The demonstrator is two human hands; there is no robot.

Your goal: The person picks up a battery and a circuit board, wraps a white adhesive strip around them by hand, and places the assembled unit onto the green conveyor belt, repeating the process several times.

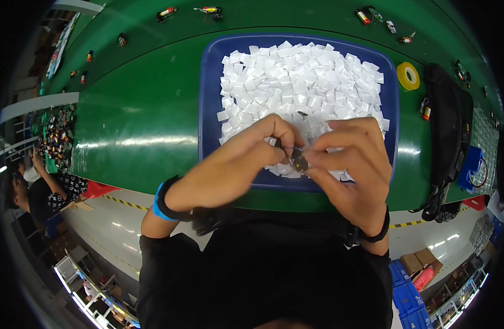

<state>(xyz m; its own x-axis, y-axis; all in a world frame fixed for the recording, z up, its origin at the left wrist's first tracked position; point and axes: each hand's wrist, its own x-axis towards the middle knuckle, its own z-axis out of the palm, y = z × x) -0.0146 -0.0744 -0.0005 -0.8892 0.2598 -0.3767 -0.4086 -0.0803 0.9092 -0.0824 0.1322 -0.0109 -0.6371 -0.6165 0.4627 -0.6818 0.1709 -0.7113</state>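
Observation:
Over the near side of a blue tray (208,109), both my hands meet at a small dark electronic part (299,161) with tiny gold-coloured spots. My left hand (257,147) pinches it from the left, with curled fingers hiding much of that end. From the right, the thumb and fingertips of my right hand (353,162) close on its other side. Many small white square pieces (296,82) fill the tray in a loose heap. Whether a white piece is also between my fingers cannot be made out.
A yellow tape roll (408,75) and a black bag (448,126) lie right of the tray. Small parts with red cylinders (165,14) lie along the green table's (137,104) far strip. Far left, a person (49,189) is beside a heap of parts (57,131).

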